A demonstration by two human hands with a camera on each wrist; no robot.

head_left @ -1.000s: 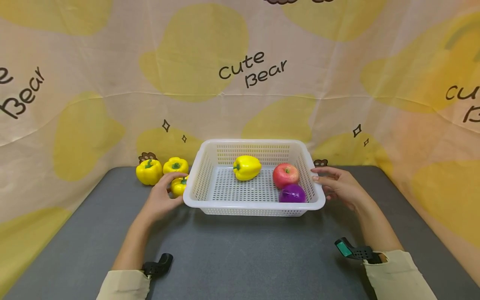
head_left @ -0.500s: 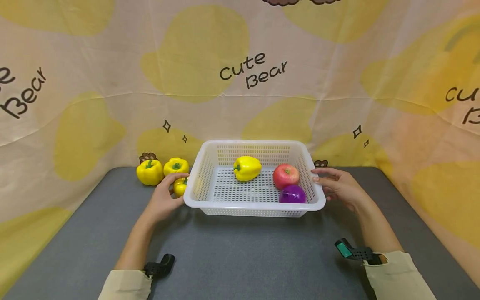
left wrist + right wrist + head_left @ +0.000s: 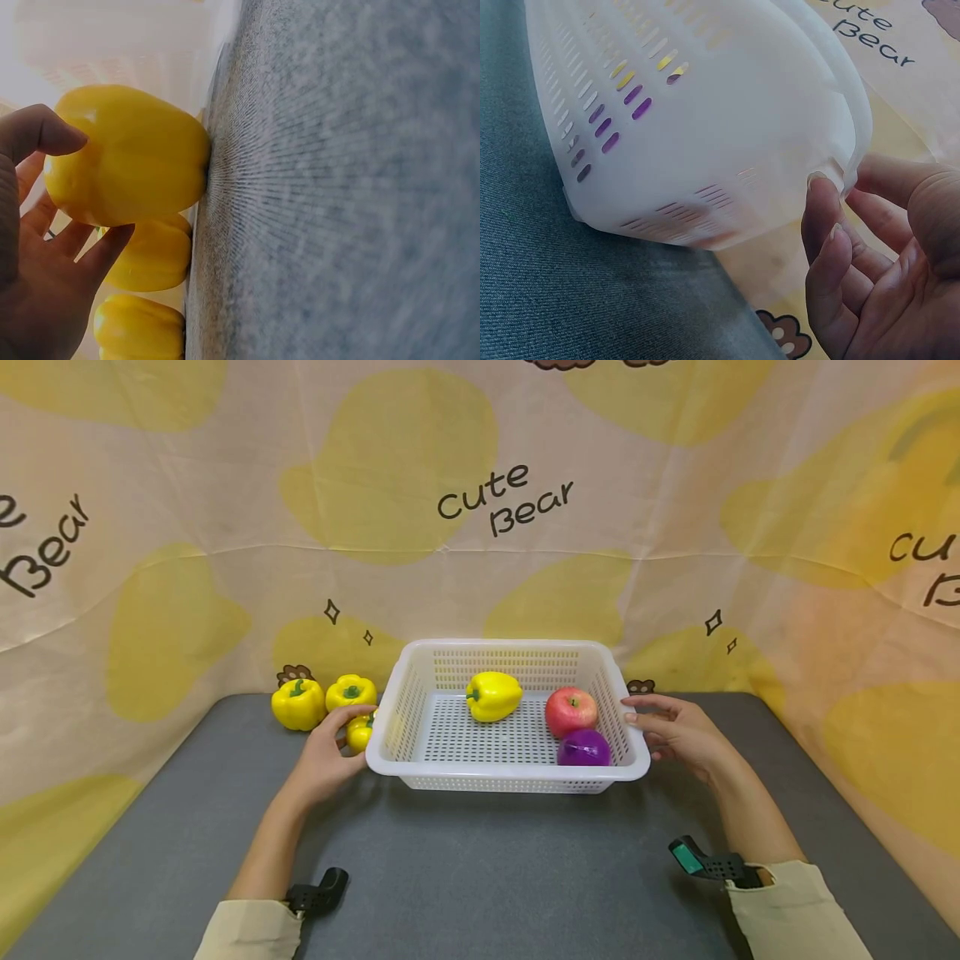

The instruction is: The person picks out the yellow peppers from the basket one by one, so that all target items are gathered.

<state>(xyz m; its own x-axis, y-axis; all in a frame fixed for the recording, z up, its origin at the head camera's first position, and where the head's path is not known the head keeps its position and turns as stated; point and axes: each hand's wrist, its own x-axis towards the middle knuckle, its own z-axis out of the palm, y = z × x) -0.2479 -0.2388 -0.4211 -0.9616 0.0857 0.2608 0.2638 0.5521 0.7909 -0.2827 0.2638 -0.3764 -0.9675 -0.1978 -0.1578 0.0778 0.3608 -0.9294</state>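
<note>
A white perforated plastic basket [image 3: 510, 770] stands on the grey table. Inside it lie a yellow bell pepper [image 3: 494, 697], a red apple [image 3: 572, 712] and a shiny, round purple item [image 3: 584, 748]. My right hand [image 3: 686, 735] pinches the basket's right rim between thumb and fingers; the rim [image 3: 861, 112] shows close up in the right wrist view. Left of the basket, my left hand [image 3: 327, 756] curves round another yellow bell pepper [image 3: 131, 154], its thumb across the near side. In the head view its fingertips lie right at the basket's left rim, which partly hides this pepper.
Two more yellow bell peppers, one at the far left [image 3: 298, 704] and one beside it [image 3: 351, 691], sit behind my left hand. A patterned cloth [image 3: 442, 552] hangs at the back and sides of the table [image 3: 510, 877].
</note>
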